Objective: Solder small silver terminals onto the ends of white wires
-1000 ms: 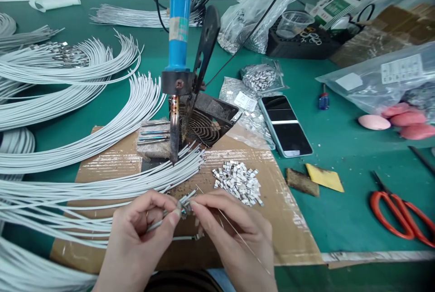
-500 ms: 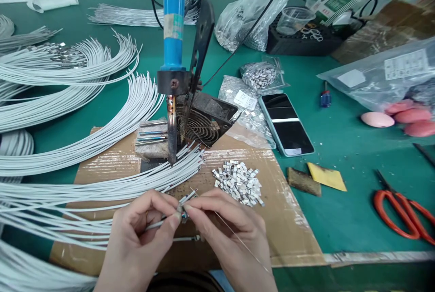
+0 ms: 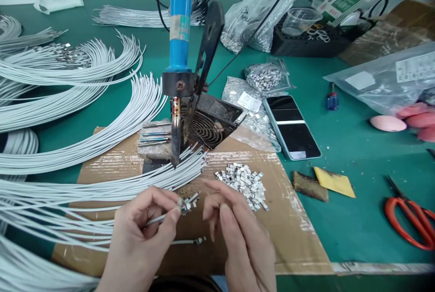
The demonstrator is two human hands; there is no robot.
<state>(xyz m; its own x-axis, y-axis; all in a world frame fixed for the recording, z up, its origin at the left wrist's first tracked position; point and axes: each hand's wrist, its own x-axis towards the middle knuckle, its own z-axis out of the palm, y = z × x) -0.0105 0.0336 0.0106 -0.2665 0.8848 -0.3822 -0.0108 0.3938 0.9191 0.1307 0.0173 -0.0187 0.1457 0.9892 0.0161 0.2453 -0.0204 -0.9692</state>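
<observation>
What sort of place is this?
Most likely an electronics or cable-assembly workshop: what looks like a blue-handled soldering iron is mounted tip-down, white cables lie in bundles, and small metal pieces sit heaped on cardboard.

hands: 2 | soldering iron: 1 | phone: 1 | scissors: 1 | screwdriver: 1

A slim white cable, pinched in the left hand, slants up toward 2 o'clock; fingertips cover part of its end, and small silvery pieces show just past them. From there, near 5 o'clock, a second white cable lies nearly level, metal-tipped. Between 2 and 3 o'clock, small silvery connectors lie heaped loosely on brown cardboard.
</observation>
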